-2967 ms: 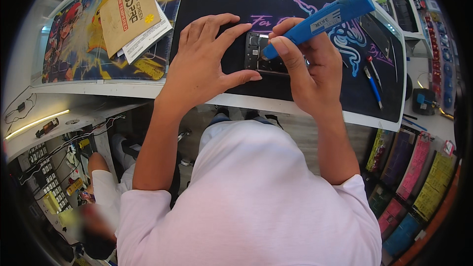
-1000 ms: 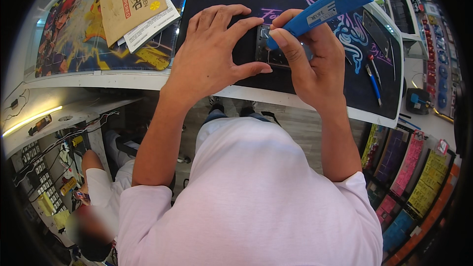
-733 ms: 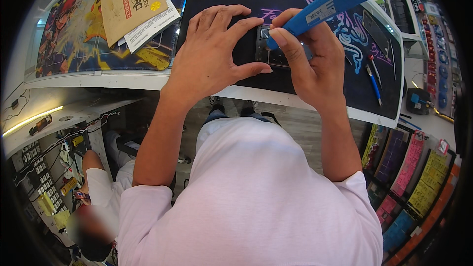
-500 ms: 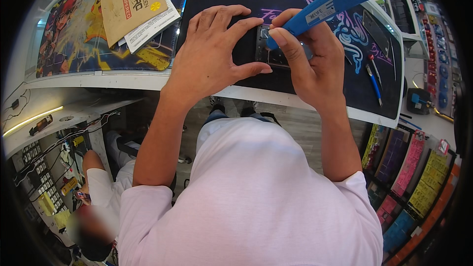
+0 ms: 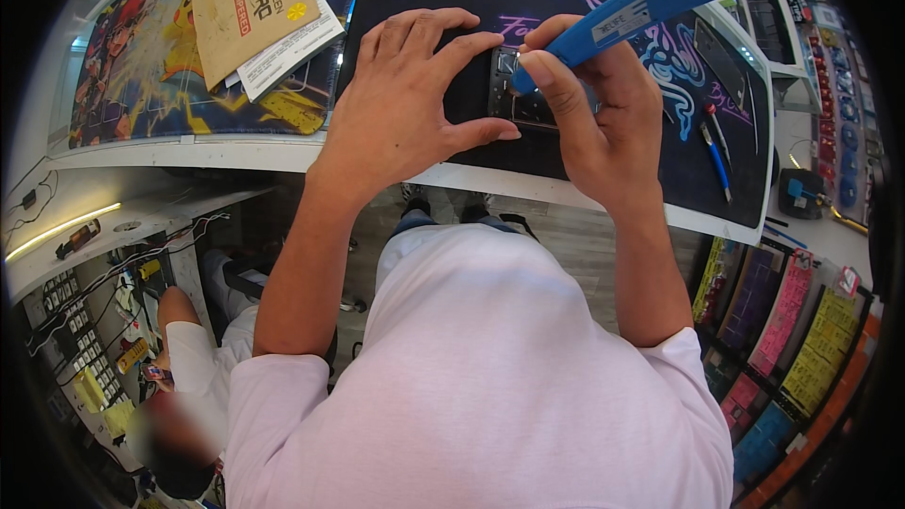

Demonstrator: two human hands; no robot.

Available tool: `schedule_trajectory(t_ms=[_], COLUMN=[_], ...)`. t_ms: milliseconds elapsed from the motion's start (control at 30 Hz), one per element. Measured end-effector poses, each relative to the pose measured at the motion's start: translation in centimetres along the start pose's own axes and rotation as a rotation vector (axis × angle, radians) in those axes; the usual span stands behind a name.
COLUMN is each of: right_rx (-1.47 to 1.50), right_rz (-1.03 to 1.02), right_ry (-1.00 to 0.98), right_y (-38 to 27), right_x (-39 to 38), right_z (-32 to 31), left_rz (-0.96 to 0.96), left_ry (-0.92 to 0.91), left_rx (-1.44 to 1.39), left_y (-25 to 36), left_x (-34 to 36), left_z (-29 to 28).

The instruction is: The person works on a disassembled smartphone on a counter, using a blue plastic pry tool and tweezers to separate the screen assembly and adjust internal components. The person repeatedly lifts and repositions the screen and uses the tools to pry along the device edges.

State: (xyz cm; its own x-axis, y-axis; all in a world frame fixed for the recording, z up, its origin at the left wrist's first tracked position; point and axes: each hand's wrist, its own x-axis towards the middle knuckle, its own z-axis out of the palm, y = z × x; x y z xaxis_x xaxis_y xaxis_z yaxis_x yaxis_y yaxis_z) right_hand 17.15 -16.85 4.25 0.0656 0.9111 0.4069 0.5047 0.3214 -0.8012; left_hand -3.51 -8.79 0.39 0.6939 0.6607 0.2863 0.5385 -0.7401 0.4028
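I hold the blue tool [image 5: 646, 14] slantwise — probably so its lower end can meet the dark opened phone [image 5: 501, 106], which lies just left of my right grip [image 5: 608, 118], partly hidden by it. That grip is closed around the tool's lower part, thumb pressed along it. My left grip [image 5: 405, 99] is empty — thumb and forefinger spread wide beside the phone, perhaps to steady it; whether they touch, I cannot tell.
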Motion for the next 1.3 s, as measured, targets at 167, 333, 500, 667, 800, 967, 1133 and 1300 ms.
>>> schedule_trajectory(t_ms=[167,333,500,667,800,967,1133,1300], right_rx=[0.008,-0.007,0.022,0.177,0.241,0.345,0.203,0.136], right_rz=[0.007,0.008,0.044,-0.035,-0.055,0.005,0.051,0.151], right_ry=[0.006,0.0,-0.008,0.127,0.192,0.292,0.582,0.751], right_y=[0.0,-0.2,-0.7,-0.2,0.2,0.0,-0.5,0.4], right_x=[0.1,0.1,0.0,0.4,0.4,0.2,-1.0,-5.6], right_z=[0.0,0.0,-0.5,0.1,0.4,-2.4,-9.7,-14.8], left_rz=[0.002,0.001,0.014,0.086,0.083,0.078,0.263,0.39], left_ry=[0.002,0.003,0.048,0.108,0.114,0.081,0.069,-0.019], left_rx=[0.004,-0.01,-0.126,-0.223,-0.278,-0.248,-0.15,0.008], left_y=[0.0,0.0,-0.1,-0.1,0.4,1.1,2.9,5.2], left_x=[0.0,0.0,-0.1,-0.1,0.5,1.7,8.1,16.5], left_z=[0.0,0.0,-0.4,-1.0,-0.6,-0.9,0.1,3.8])
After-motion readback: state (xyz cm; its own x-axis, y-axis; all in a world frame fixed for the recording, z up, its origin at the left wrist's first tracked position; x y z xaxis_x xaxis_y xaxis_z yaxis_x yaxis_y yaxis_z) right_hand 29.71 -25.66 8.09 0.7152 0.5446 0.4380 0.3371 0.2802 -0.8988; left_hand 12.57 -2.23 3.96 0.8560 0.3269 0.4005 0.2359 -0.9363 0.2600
